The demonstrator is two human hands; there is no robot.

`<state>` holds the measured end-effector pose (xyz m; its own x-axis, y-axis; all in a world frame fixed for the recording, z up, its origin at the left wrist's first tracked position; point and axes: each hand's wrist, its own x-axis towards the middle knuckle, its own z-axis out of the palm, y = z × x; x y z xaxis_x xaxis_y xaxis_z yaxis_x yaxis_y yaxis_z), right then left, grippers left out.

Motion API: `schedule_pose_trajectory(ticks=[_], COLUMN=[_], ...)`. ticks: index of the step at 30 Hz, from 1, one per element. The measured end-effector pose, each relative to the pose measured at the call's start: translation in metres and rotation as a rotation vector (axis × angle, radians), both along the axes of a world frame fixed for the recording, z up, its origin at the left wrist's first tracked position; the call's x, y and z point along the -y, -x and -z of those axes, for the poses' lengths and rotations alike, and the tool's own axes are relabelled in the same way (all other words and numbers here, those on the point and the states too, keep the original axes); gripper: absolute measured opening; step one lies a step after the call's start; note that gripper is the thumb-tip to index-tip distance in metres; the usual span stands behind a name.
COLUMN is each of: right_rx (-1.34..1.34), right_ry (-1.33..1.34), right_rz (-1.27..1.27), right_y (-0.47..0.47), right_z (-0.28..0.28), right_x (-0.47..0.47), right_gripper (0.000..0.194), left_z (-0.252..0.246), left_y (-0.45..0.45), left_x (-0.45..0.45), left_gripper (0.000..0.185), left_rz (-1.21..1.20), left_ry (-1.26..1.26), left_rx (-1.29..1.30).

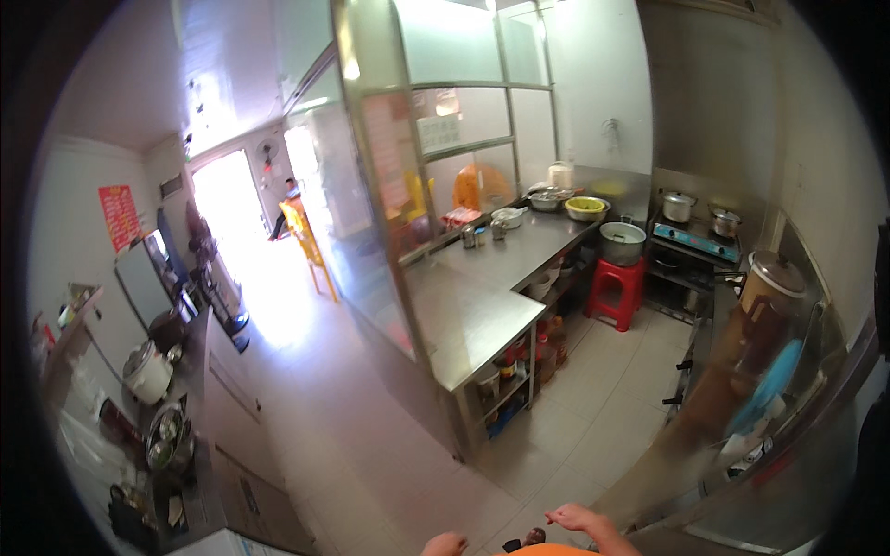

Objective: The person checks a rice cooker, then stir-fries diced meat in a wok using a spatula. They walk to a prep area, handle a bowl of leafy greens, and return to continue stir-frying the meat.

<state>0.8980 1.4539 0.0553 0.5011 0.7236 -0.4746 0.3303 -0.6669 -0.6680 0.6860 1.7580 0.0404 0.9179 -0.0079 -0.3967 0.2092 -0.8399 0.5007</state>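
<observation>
At the bottom edge, my left hand [445, 544] is partly cut off by the frame, and its fingers cannot be made out well. My right hand [573, 518] is over the tiled floor with a finger pointing left and nothing seen in it. Between the two hands a foot in a dark shoe [532, 538] shows above my orange clothing [549, 550]. Neither hand touches any object that I can see. Ahead stands a stainless steel worktable [480, 313] that bears metal canisters [468, 237], a white bowl [508, 217] and a yellow colander [585, 206].
A red plastic stool [612, 288] holds a large pot [621, 243] beside a gas stove [695, 241] with pots. A glass partition [389, 257] borders the worktable. At left, a counter [208, 389] carries a rice cooker [147, 372]. A person [290, 189] sits near the bright doorway.
</observation>
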Motion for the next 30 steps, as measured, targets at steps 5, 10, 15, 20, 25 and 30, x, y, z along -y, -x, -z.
schedule_pose_trajectory(ticks=[5,10,15,20,25,30], right_rx=[0.086,0.113,0.101,0.154,0.285,0.286], right_ry=[-0.097,-0.055,-0.188,-0.138,-0.346,-0.435], right_rz=[0.093,0.004,0.176,0.561,0.993,1.266], right_y=[-0.087,-0.148,-0.169,-0.199,-0.243,-0.269], right_z=[-0.008,-0.026,-0.024,-0.034,-0.07,-0.076], right_x=[-0.035,-0.051,-0.044,-0.029,-0.031,-0.04], right_gripper=[0.054,0.05,0.038,0.026,0.029,0.039], left_z=[0.014,0.008,0.009,-0.007,-0.046,-0.064], left_y=[-0.032,-0.106,-0.215,-0.318,-0.422,-0.517], left_x=[-0.064,-0.096,-0.118,-0.146,-0.139,-0.107], left_gripper=[0.028,0.026,0.025,0.023,0.016,0.019], left_rz=[-0.303,-0.329,-0.138,0.123,0.259,0.603], left_ry=[-0.096,-0.118,-0.134,-0.141,-0.062,-0.008], left_rx=[-0.189,-0.234,-0.174,0.005,0.191,0.177])
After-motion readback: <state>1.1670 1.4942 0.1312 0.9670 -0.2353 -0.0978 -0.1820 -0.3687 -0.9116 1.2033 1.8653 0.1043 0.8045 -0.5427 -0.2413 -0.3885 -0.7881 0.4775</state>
